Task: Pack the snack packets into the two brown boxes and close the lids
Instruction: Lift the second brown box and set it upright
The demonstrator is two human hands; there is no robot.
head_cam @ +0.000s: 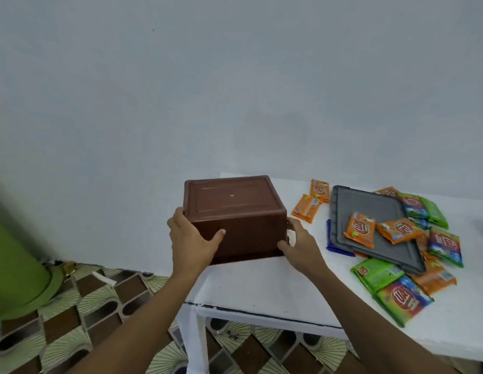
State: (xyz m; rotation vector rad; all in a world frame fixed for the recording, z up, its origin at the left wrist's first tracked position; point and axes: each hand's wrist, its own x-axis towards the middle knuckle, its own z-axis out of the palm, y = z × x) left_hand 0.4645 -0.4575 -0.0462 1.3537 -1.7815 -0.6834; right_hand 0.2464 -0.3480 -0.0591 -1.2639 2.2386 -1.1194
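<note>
A brown plastic box (240, 211) stands on the white table (262, 287) at its far left corner, its flat top face closed. My left hand (193, 238) grips its left front corner, thumb across the front wall. My right hand (299, 241) holds its right side near the bottom, by a small handle. To the right lies a grey lid (375, 211) with two orange snack packets (383, 230) on top. More orange, green and multicoloured packets (397, 290) are scattered around and under it. I see only one brown box.
The table's left edge and leg (194, 338) drop to a patterned tiled floor (86, 319). A green cylindrical object (16, 265) stands on the floor at left. A pale wall rises right behind the table.
</note>
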